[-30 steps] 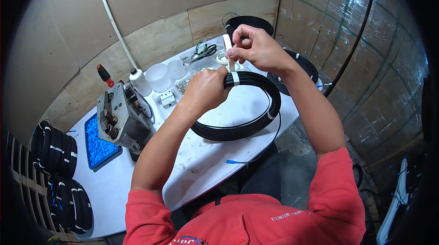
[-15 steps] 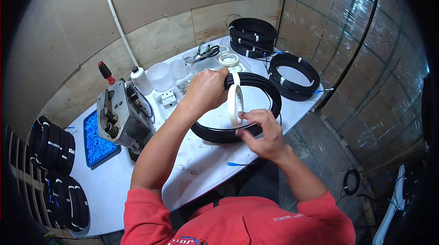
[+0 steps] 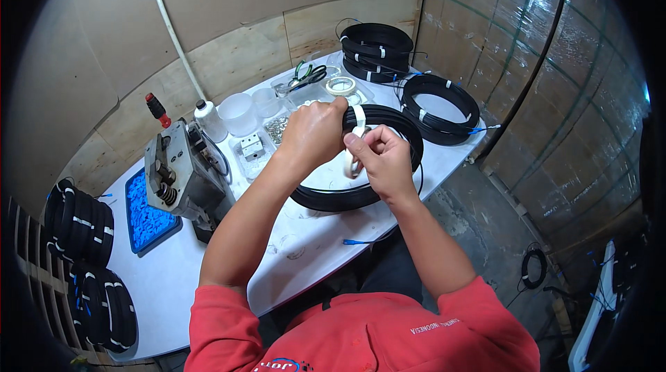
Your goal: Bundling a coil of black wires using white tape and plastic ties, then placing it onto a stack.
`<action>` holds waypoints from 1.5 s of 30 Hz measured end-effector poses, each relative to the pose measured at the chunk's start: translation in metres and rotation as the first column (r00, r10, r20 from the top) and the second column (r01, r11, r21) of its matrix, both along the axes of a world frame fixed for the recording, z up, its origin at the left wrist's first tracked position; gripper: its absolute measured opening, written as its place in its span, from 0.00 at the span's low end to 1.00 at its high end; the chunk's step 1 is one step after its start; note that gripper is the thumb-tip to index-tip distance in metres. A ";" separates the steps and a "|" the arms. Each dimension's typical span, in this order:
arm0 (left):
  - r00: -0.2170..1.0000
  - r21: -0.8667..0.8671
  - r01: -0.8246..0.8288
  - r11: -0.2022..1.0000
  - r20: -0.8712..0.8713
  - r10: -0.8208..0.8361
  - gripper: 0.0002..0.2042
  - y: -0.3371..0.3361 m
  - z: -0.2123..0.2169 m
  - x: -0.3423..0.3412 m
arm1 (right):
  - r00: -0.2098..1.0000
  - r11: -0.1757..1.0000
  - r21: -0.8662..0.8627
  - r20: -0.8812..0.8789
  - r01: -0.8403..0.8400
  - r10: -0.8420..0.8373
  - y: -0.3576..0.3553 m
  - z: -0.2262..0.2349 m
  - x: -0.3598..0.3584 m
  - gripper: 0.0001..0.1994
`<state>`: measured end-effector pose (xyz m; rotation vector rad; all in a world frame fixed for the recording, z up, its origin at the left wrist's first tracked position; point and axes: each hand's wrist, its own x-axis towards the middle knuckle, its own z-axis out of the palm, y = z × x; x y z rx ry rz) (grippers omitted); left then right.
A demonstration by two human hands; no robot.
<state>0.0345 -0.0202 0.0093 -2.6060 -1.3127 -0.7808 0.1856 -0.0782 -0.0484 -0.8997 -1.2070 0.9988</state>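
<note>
Left hand (image 3: 316, 132) clamps the black cable coil (image 3: 388, 164); right hand (image 3: 381, 157) pinches white tape (image 3: 359, 122): keep it taut, wrap snugly.

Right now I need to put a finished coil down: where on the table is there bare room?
Bare white table lies at the near edge, between the blue tray and the black cable coil both hands hold. The far side is crowded: cups, tape roll, stacked coils and the metal machine.

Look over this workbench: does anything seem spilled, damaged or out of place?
Nothing stands out. The left hand grips the black cable coil while the right hand handles white tape; finished coils sit stacked.
</note>
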 end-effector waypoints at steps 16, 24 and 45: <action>0.998 -0.075 -0.055 0.996 0.015 0.056 0.12 0.000 0.003 0.000 | 0.911 0.899 -0.271 -0.330 -0.343 0.248 -0.013 0.043 0.023 0.11; 0.999 -0.083 -0.052 0.995 0.010 0.053 0.12 0.002 0.005 0.004 | 0.934 0.934 -0.260 -0.321 -0.246 0.157 -0.019 0.040 0.015 0.11; 0.998 -0.138 -0.041 0.990 0.043 0.048 0.13 -0.002 0.006 0.000 | 0.987 0.977 -0.214 -0.156 -0.007 -0.027 0.001 0.001 -0.007 0.17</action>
